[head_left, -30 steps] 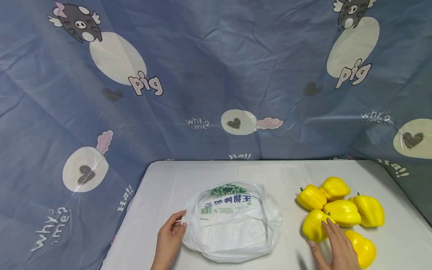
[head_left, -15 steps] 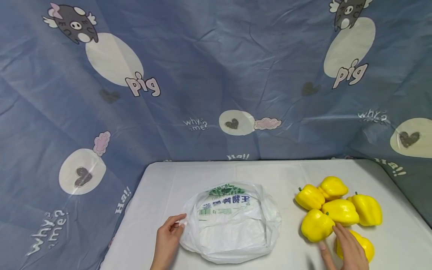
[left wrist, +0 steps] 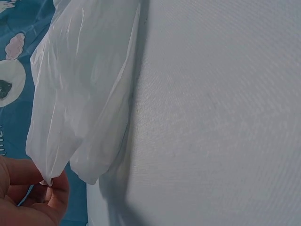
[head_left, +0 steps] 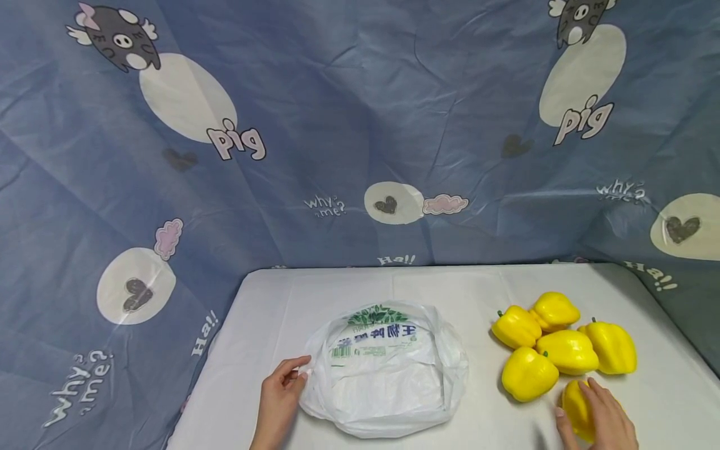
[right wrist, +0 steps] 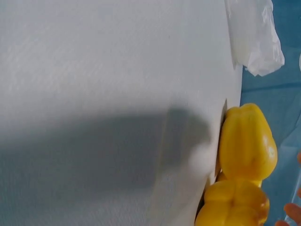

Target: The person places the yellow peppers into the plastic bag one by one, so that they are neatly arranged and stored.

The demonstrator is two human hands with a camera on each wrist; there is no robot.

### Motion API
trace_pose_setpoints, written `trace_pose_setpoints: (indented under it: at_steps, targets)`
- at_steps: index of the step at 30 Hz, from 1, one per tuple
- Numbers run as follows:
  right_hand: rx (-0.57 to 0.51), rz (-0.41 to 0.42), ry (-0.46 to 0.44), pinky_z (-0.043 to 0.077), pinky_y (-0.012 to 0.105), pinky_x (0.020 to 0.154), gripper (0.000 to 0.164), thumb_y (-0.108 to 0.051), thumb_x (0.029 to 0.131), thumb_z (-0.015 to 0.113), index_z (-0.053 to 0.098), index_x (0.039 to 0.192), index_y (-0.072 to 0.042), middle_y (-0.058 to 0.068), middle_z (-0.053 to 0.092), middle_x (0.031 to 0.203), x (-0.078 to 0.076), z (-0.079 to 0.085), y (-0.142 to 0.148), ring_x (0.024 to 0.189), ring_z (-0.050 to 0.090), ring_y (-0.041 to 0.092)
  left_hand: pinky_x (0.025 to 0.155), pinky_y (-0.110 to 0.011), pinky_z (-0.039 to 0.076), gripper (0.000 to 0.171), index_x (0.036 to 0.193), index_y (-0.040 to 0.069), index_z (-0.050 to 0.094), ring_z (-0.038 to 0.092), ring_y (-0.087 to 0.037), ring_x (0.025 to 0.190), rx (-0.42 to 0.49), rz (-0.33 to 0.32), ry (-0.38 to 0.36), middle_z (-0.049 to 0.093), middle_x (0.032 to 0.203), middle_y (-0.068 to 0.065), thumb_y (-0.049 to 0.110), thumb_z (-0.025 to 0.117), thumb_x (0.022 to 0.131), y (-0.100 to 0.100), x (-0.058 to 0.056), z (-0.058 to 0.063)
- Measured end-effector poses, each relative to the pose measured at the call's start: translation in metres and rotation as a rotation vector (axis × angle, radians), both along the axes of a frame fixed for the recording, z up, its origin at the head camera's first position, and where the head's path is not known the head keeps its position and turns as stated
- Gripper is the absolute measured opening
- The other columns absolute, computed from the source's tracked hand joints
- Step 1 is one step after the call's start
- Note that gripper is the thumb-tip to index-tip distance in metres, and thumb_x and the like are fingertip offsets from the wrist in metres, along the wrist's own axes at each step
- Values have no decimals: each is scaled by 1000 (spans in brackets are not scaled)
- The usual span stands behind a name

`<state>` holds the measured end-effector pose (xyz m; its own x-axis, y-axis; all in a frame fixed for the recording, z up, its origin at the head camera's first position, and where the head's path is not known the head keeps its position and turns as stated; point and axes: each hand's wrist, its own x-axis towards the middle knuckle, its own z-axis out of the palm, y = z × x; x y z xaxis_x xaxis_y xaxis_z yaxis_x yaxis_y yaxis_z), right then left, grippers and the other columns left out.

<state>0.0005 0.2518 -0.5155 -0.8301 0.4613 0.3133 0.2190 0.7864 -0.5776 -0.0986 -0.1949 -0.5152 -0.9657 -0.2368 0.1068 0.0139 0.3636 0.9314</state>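
My left hand (head_left: pixel 279 400) pinches the left edge of a white plastic bag (head_left: pixel 388 390) between thumb and fingers. In the left wrist view the pinched corner of the bag (left wrist: pixel 80 103) is drawn to a point at the fingertips. The bag's mouth is spread wide, with green leaves and blue characters printed inside. My right hand (head_left: pixel 602 415) is over the nearest yellow bell pepper (head_left: pixel 575 409), partly covering it. In the right wrist view its fingertips (right wrist: pixel 294 212) are just above that pepper (right wrist: pixel 233 207), with a gap between.
Several more yellow bell peppers are clustered behind the right hand, among them a front left one (head_left: pixel 529 374) and a middle one (head_left: pixel 568 352). A white cloth covers the table (head_left: pixel 484 419). Blue printed fabric (head_left: pixel 337 125) hangs behind and at the sides.
My right hand has moved right, away from the front left pepper and over the nearest one. My left hand keeps its pinch on the bag, which has barely moved.
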Motion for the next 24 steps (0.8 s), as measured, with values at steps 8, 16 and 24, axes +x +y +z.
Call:
trace_pose_setpoints:
  at_steps: [8,16,24]
  targets:
    - [-8,-10,-65,8,53,116,63,-19,90,64,40,140,11,31,30,150,-2,-6,20,138,24,49,68,-17,45,32,105,0,73,55,-11,78,9,-3,-13,67,96,-10,-17,62,81,0,0,-1]
    - [-105,-102,-258,12,59,113,73,-36,95,57,32,145,10,33,20,153,-10,-15,40,134,24,53,68,-17,45,33,105,-1,73,55,-11,77,14,0,-3,67,96,-11,-18,62,80,2,0,0]
    - [-298,-205,-427,16,61,111,89,-50,96,53,11,154,3,31,8,157,-12,-30,46,136,20,50,69,-17,44,33,106,1,73,54,-12,79,15,7,-23,67,96,-10,-17,62,81,2,0,-1]
